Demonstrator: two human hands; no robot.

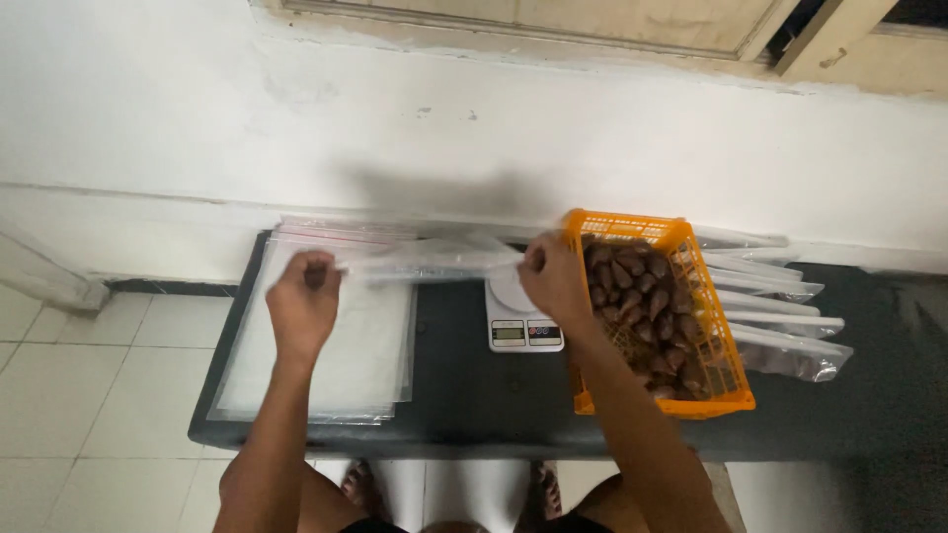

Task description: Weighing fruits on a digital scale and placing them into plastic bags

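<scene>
Your fingers pinch a clear plastic bag (425,262) at both ends, left hand (302,301) and right hand (553,281) stretching it above the kitchen scale (523,321). Slack grip could drop it; your right forearm could nudge the orange basket (726,390) of dates (642,296) beside it.

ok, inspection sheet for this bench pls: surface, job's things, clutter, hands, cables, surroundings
Surface: dark bench top, low, against a white wall.
Job's things: clear plastic bag held stretched between both hands; stack of clear bags lying flat at left.
Clutter: small white scale; orange basket of brown fruit; filled clear bags piled to its right.
Hands: left hand and right hand both closed on the bag's ends.
Cables: nothing seen.
Surroundings: white tiled floor; the person's feet below the bench.
</scene>
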